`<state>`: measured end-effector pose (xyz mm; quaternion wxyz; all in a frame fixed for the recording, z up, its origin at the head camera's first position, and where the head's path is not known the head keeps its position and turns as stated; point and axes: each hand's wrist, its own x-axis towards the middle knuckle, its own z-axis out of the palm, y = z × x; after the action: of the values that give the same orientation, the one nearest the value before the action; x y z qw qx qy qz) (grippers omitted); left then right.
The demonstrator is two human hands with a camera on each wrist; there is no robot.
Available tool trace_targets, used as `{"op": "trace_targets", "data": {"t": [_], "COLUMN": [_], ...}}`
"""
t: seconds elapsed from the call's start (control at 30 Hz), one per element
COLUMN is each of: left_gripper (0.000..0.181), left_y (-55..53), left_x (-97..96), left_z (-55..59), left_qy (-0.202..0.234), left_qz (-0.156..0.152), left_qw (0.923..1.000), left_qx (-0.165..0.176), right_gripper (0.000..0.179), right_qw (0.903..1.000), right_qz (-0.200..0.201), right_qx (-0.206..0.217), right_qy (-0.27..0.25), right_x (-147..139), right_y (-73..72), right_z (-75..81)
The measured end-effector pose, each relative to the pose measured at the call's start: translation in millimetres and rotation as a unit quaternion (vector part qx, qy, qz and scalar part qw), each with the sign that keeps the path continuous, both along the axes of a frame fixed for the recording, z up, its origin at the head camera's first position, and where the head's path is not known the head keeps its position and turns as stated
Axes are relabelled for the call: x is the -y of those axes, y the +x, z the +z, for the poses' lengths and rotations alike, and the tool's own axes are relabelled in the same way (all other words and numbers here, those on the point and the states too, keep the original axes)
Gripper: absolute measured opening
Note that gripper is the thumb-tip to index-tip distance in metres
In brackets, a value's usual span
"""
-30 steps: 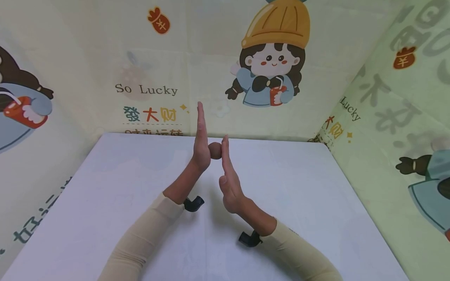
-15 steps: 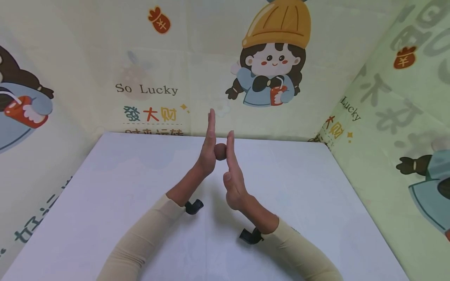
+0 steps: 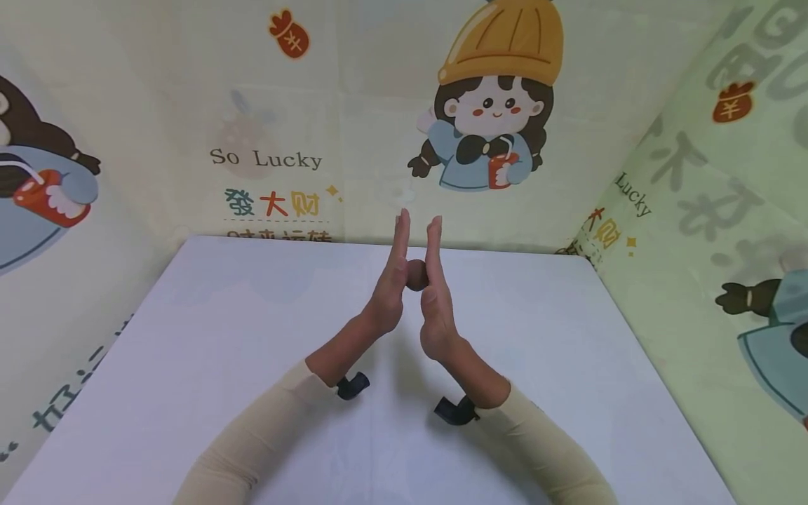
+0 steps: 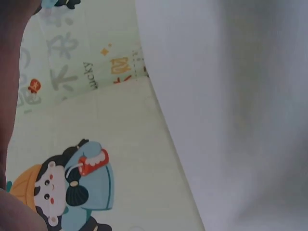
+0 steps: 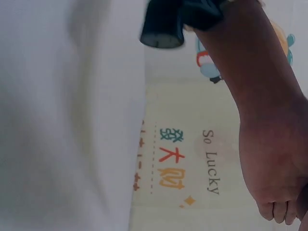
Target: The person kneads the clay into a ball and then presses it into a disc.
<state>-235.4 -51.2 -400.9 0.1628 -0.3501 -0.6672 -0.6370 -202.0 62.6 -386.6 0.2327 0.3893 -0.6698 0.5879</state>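
A small brown ball (image 3: 416, 275) is pressed between my two palms above the table. My left hand (image 3: 391, 287) stands on edge to its left, fingers straight and pointing forward. Mirroring it on the right is my right hand (image 3: 438, 294), also straight-fingered, its thumb lying along the palm. The fingertips of both hands are about level and do not meet; the ball keeps the palms apart. In the right wrist view the back of the left hand (image 5: 272, 154) shows, with curled-looking fingertips at the lower edge. Only strips of skin appear at the left wrist view's edge.
A white table (image 3: 284, 294) lies beneath the hands. Patterned cloth walls (image 3: 372, 105) with cartoon figures and lettering enclose its back and sides. Dark wrist cameras (image 3: 353, 386) hang below both beige sleeves (image 3: 265, 428).
My left hand has moved right and back toward me, while my right hand has gone forward and right. The ball has shifted right between the palms, and the fingertips have come level.
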Motion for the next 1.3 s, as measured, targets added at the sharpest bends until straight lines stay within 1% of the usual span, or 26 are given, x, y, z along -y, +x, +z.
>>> {"op": "trace_targets", "data": {"t": [0.03, 0.13, 0.23, 0.37, 0.47, 0.6, 0.7, 0.8, 0.93, 1.13, 1.3], "left_gripper": [0.083, 0.084, 0.084, 0.082, 0.082, 0.083, 0.084, 0.082, 0.081, 0.081, 0.082], "left_y": [2.1, 9.6, 16.8, 25.9, 31.2, 35.1, 35.4, 33.8, 30.3, 22.2, 15.5], "left_x": [-1.8, -6.7, -11.0, -15.4, -17.5, -17.7, -16.2, -13.6, -9.0, -1.2, 5.7], "left_z": [-0.8, -2.0, -2.6, 0.0, 4.2, 12.2, 18.4, 23.3, 27.3, 36.5, 42.3], "left_qy": [-0.004, -0.006, -0.002, 0.011, 0.021, 0.036, 0.052, 0.065, 0.080, 0.111, 0.134], "left_qz": [-0.004, -0.019, -0.039, -0.062, -0.062, -0.054, -0.051, -0.044, -0.031, -0.023, -0.017], "left_qw": [1.0000, 0.9998, 0.9992, 0.9980, 0.9978, 0.9978, 0.9973, 0.9968, 0.9963, 0.9936, 0.9906], "left_qx": [-0.004, -0.002, 0.005, 0.011, 0.009, 0.004, -0.004, -0.012, -0.011, -0.003, 0.021], "right_gripper": [0.094, 0.095, 0.093, 0.089, 0.088, 0.088, 0.086, 0.085, 0.086, 0.091, 0.091], "right_qw": [1.0000, 0.9998, 0.9996, 0.9988, 0.9988, 0.9984, 0.9981, 0.9985, 0.9992, 1.0000, 0.9998], "right_qz": [-0.001, -0.006, -0.012, -0.016, -0.009, 0.011, 0.016, 0.018, 0.015, 0.003, 0.007], "right_qx": [0.004, 0.005, -0.009, -0.027, -0.019, 0.013, 0.022, 0.021, 0.020, 0.005, 0.004], "right_qy": [-0.005, -0.016, -0.025, -0.036, -0.044, -0.055, -0.055, -0.048, -0.033, 0.000, 0.016], "right_x": [-1.1, -3.9, -6.0, -8.2, -9.4, -10.5, -9.4, -6.4, -2.3, 5.6, 9.0], "right_y": [-1.3, -5.1, -9.3, -15.1, -18.3, -19.5, -19.7, -19.6, -15.1, -3.0, 3.7], "right_z": [1.7, 7.6, 14.1, 19.7, 19.3, 13.0, 9.2, 8.0, 4.7, -2.0, -7.4]}}
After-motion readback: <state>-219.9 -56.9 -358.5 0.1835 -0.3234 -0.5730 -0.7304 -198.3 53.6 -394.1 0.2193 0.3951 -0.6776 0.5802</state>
